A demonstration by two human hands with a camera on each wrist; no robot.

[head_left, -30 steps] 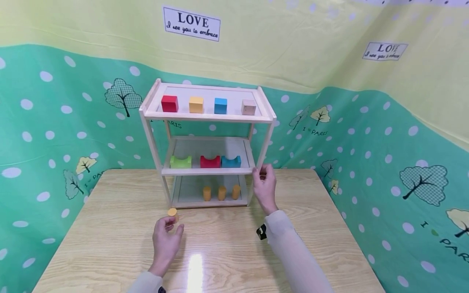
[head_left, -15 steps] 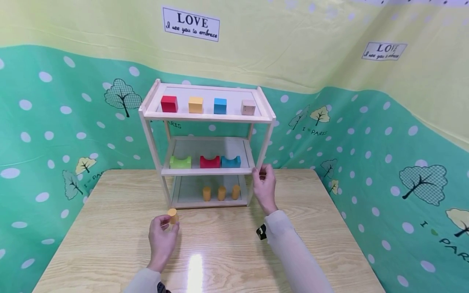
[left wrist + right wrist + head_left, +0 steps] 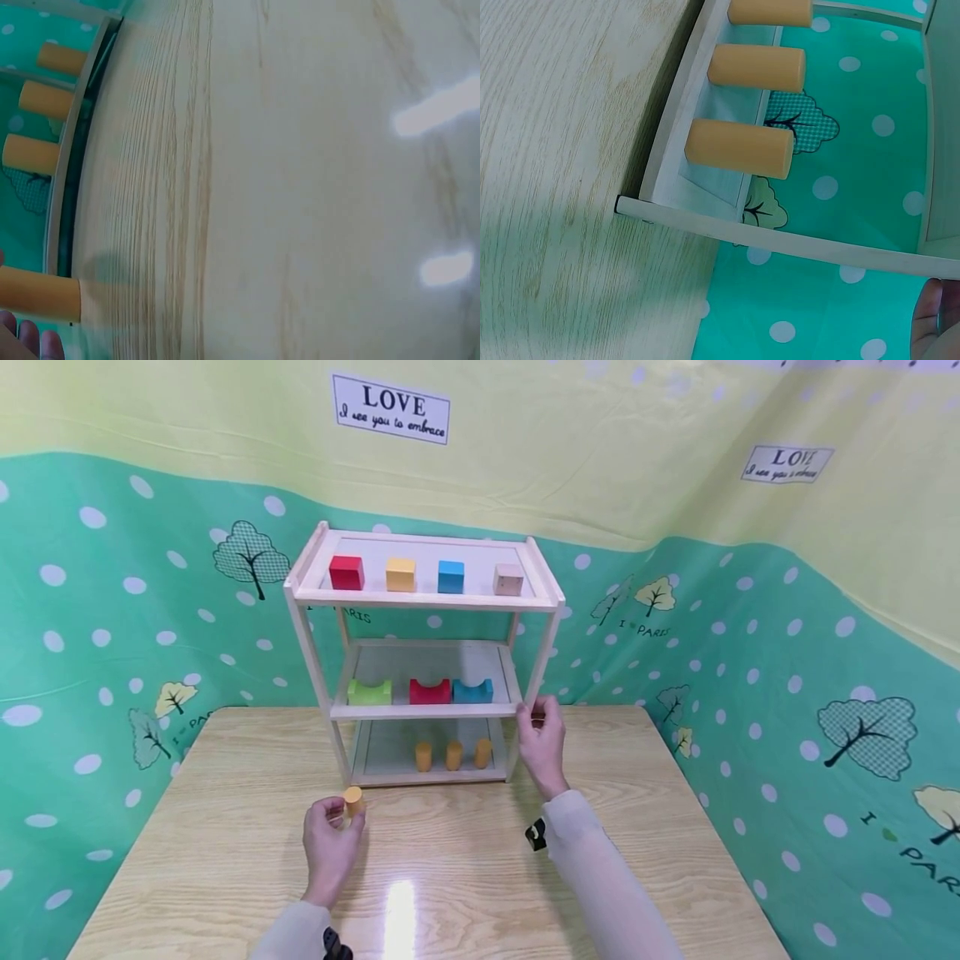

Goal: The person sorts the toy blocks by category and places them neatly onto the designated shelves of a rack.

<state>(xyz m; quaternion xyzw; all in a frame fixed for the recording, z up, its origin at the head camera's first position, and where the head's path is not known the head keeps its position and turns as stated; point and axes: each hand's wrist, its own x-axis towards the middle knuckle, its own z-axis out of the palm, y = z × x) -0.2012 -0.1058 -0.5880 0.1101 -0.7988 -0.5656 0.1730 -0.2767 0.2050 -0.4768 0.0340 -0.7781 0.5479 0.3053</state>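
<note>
My left hand [image 3: 330, 852] pinches an orange-yellow wooden cylinder [image 3: 353, 802] between thumb and fingers. That cylinder stands upright at the table, just in front of the shelf's left front corner; in the left wrist view the same cylinder [image 3: 45, 292] shows beside a few fingertips [image 3: 30, 336]. With its fingers curled, my right hand [image 3: 543, 747] grips the right front post of a small white wooden shelf [image 3: 427, 712] at middle-tier height. Three similar cylinders [image 3: 453, 756] stand in a row on the bottom tier, seen close in the right wrist view.
The middle tier carries green [image 3: 370, 693], red [image 3: 431, 693] and blue [image 3: 472, 692] arch-cut blocks. On top are red [image 3: 347, 573], yellow [image 3: 401, 575], blue [image 3: 451, 577] and plain wood [image 3: 508, 580] blocks. A patterned cloth [image 3: 150, 610] hangs behind the wooden table [image 3: 465, 868].
My left hand has shifted slightly left, and its thumb and fingers have come round the cylinder, which stays about where it was. My right hand keeps its place on the shelf post.
</note>
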